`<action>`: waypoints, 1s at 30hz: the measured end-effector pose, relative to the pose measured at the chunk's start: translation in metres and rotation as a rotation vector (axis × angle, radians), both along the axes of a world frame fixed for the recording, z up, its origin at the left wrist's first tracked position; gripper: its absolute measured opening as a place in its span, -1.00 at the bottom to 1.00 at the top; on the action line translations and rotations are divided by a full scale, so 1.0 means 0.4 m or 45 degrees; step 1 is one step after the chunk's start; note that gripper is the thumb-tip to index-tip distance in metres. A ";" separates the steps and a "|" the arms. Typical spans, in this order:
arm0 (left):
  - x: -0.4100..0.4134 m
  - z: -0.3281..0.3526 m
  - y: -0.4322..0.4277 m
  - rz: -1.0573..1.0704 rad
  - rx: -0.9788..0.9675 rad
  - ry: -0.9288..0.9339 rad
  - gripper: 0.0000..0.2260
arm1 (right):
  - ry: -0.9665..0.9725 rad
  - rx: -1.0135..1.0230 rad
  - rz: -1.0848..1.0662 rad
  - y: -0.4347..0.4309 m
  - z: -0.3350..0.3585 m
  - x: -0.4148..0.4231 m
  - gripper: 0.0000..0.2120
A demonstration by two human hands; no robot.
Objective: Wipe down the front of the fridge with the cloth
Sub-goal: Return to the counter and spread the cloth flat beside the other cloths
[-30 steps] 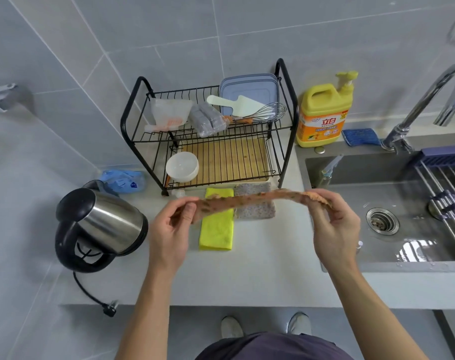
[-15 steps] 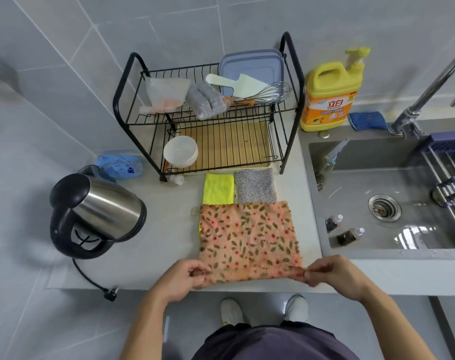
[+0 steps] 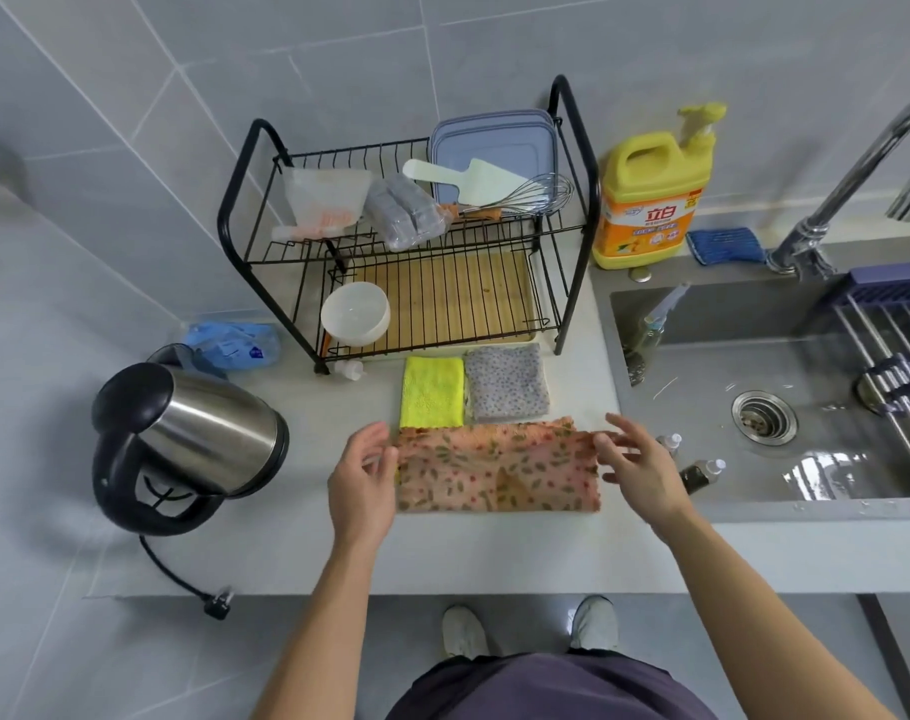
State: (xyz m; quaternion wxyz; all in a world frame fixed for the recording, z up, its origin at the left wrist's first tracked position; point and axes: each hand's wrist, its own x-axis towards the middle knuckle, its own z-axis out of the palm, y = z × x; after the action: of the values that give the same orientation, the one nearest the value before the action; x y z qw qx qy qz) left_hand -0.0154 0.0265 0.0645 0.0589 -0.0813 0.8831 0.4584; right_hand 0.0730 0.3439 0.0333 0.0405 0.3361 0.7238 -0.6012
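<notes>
Orange floral terry cloth (image 3: pixel 499 470) lay flat on the pale grey counter (image 3: pixel 312 537), doubled into a long rectangle. The left hand (image 3: pixel 361 475) was at its 9 o'clock edge and the right hand (image 3: pixel 637 462) at its 2 o'clock corner. Fingers on both were loosely spread and touching the fabric, not clamped, though blur hid detail. Likely squaring the fold into a tidy pad for wiping. A folded yellow microfibre cloth (image 3: pixel 432 392) sat at 11 o'clock and a grey speckled cloth (image 3: pixel 507 381) at 12, both touching its far edge. A steel kettle with a black handle (image 3: pixel 198 433) was at 9 o'clock, and a stainless sink (image 3: pixel 754 511) at 3. No fridge in view, so wiping had not begun.
</notes>
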 end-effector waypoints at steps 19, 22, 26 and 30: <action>0.077 -0.118 -0.030 0.224 -0.050 -0.518 -0.91 | -0.415 0.208 -0.088 -0.042 -0.070 0.059 -0.84; 0.115 -0.127 -0.056 0.178 0.034 -0.637 -0.86 | -0.450 0.196 -0.006 -0.025 -0.070 0.089 -0.92; 0.164 -0.142 -0.059 0.031 -0.172 -0.683 -0.82 | -0.559 0.221 0.111 -0.030 -0.084 0.118 -0.87; 0.166 -0.136 -0.064 -0.098 -0.352 -0.782 -0.78 | -0.637 0.365 0.199 -0.029 -0.081 0.127 -0.87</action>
State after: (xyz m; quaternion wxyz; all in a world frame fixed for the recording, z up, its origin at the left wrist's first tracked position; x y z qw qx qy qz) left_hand 0.0509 0.0008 0.0101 0.3278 -0.1895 0.8802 0.2860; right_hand 0.1239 0.3325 0.0008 0.2158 0.4194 0.7926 -0.3864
